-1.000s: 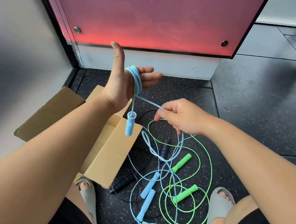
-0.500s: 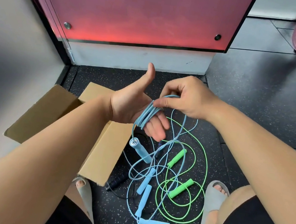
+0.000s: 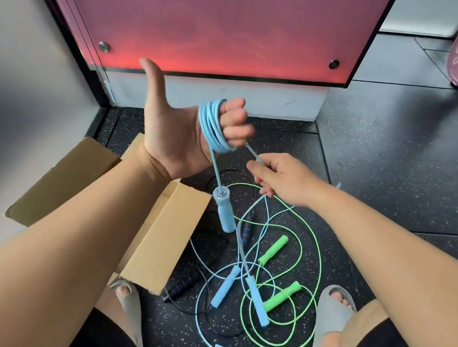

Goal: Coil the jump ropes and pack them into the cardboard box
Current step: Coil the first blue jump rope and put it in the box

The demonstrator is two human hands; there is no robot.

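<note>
Left hand holds coiled blue rope above speckled black floor

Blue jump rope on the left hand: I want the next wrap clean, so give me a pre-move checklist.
1. Blue jump rope wound round left hand fingers: ok.
2. Right hand pinches its free length: ok.
3. Free length clear of green rope on floor: not ok, they cross.
4. Hanging blue grip clear of cardboard box flap: cannot tell.
5. Box open for packing: ok.
</note>
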